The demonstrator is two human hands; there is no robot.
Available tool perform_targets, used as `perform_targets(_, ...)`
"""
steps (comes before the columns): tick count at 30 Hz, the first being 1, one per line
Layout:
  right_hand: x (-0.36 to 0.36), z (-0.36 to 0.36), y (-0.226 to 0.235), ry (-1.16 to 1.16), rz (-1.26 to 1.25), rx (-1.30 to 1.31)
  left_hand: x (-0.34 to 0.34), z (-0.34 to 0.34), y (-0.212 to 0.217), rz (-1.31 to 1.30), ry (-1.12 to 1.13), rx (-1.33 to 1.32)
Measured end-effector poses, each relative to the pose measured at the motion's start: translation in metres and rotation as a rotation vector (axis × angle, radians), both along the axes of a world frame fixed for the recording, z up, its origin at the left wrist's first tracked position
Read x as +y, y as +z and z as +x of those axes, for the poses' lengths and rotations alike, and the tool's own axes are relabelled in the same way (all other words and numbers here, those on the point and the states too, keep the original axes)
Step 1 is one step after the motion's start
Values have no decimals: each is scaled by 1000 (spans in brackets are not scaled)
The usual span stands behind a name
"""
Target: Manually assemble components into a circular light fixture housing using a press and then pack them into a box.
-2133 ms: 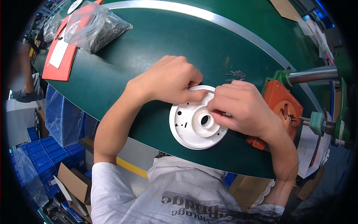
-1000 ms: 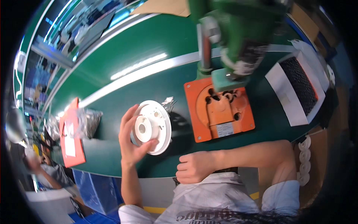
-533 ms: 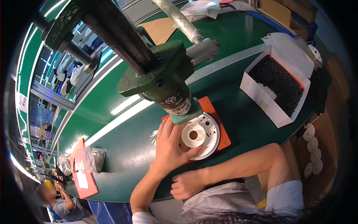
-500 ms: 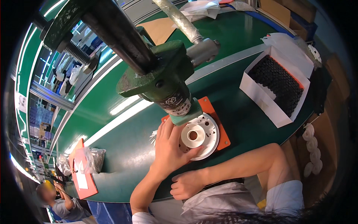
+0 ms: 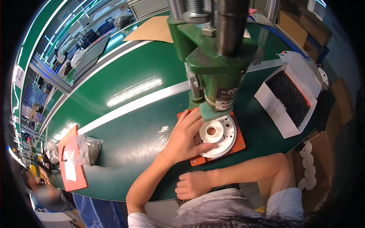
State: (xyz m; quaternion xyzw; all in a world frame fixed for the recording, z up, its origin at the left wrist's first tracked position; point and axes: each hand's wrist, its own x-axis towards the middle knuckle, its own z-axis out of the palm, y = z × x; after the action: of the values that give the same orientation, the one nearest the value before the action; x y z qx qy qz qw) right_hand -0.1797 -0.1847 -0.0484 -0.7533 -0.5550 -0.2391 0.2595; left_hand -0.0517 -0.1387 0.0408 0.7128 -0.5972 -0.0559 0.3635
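Observation:
My left hand (image 5: 186, 135) curves around a round white plastic part (image 5: 229, 138), fingers at its far left side and thumb across its near side. A raised cream ring (image 5: 219, 133) with a central hole stands on that part, and small holes dot its face. Underneath lies an orange plate (image 5: 240, 142) with screws at its corners. Directly above the part's far side hangs the green head of a press (image 5: 224, 81), close to my left fingertips. My right hand (image 5: 193, 185) rests curled in a loose fist at the near table edge; its inside is hidden.
Small metal pins (image 5: 164, 133) lie left of my left hand. A white box of black pieces (image 5: 291, 98) stands at the right. Orange folder (image 5: 72, 163) and clear bag of parts (image 5: 91, 150) sit at the left. White coils (image 5: 308, 165) hang beyond the right edge; another person (image 5: 49, 195) is at far left.
The view has turned, so the press and the white part appear farther right. The pins beside my left hand show more fully. Both hands keep their poses.

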Motion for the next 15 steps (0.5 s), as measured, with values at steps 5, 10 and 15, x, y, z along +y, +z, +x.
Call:
perform_targets(5,-3,0,6,-10,-9,11,1,-7,4,55,96,-89)
perform_targets(10,-8,-9,16,35,3,-144,-1,-20,-3,12,244,-234)
perform_targets(15,-35,-35,73,116,242,-633,6,-26,-9,-32,338,-220)
